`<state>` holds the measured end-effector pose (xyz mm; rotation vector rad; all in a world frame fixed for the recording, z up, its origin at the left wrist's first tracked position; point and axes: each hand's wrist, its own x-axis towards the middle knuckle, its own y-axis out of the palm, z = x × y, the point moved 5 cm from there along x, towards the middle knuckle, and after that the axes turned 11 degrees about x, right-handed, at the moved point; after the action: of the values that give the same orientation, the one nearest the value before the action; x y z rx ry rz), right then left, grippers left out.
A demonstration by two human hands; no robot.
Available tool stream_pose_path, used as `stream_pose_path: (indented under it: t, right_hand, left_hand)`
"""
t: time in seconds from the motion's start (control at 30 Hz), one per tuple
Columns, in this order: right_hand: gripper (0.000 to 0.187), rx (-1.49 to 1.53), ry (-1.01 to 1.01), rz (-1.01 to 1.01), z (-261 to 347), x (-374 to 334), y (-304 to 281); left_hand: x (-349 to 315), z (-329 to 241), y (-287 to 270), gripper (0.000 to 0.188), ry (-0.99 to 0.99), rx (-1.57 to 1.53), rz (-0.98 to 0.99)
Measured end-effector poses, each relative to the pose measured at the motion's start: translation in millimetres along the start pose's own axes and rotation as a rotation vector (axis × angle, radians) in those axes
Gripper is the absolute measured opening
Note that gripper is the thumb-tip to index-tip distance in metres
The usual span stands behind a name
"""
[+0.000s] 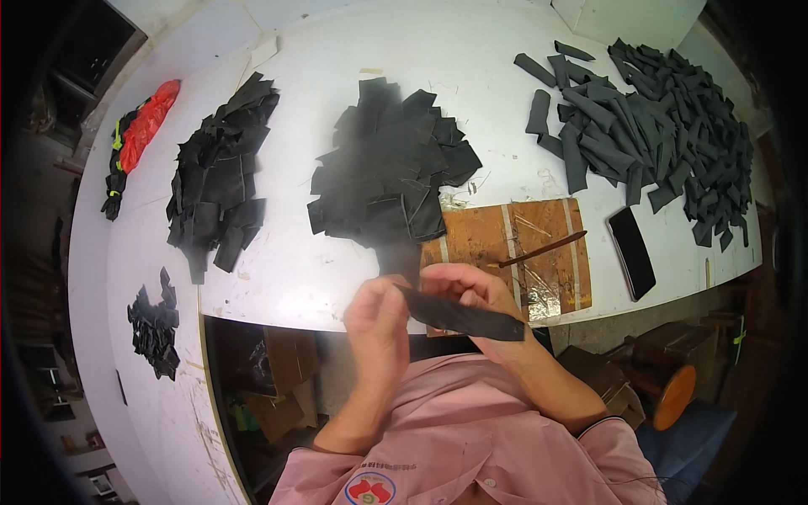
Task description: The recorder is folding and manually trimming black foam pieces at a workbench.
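In front of my chest I hold a black fabric piece point(467, 316), long and narrow like a flattened tube. My left hand point(376, 313) pinches its left end between thumb and fingers. Curled behind the piece, my right hand point(473, 286) grips it too, partly hidden by the cloth, whose free end lies over my right wrist. Just beyond my hands spreads a heap of flat black fabric pieces point(383, 160). A brown board point(547, 261) with strips of tape lies by my right hand, and a thin brown stick point(543, 248) rests on it.
Many rolled dark tubes point(648, 126) are piled at the far right, with a phone point(631, 252) nearer me. Two more black fabric heaps lie left, one larger point(219, 177) and one small point(154, 326). A red plastic bag point(151, 118) sits far left. Cardboard boxes point(290, 362) stand below the table.
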<state>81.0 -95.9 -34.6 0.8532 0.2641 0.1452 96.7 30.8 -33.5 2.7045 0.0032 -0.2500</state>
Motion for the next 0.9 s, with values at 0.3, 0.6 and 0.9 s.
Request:
stream_pose_path:
  t: [0.3,0.6,0.9]
  right_hand:
    - [0.018,-0.011,-0.195,-0.073,-13,-10,3]
    - [0.014,0.491,0.041,-0.222,-8,4,-3]
    - [0.012,0.567,0.114,-0.188,-15,3,-9]
  left_hand:
    - [-3,1,8,0.011,0.007,0.081,-0.056]
    - [-7,8,20,0.011,-0.097,-0.13,0.076]
    - [-6,5,22,0.012,-0.086,-0.057,0.098]
